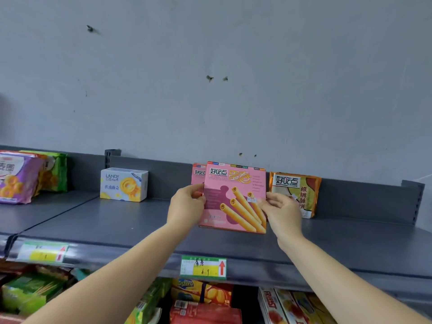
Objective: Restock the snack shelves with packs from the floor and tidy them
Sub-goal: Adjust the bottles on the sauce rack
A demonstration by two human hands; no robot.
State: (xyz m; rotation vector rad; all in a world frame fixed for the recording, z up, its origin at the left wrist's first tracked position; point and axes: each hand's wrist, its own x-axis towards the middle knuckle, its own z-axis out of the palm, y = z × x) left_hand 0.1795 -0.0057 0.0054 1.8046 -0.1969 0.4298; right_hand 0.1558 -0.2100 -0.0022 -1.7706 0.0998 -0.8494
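Note:
A pink box of egg rolls (233, 197) stands upright on the grey top shelf (117, 220). My left hand (185, 208) grips its left edge, thumb on the front. Against the box's right edge, my right hand (281, 212) holds on with its fingers at the front. A second pink box (198, 174) stands right behind the first, mostly hidden.
A white Landy cookie box (124, 184) stands to the left, purple and green packs (18, 176) at the far left. An orange-edged pack (297, 190) leans behind my right hand. Price tags (203, 267) hang on the shelf front; the lower shelf holds several packs (203, 293).

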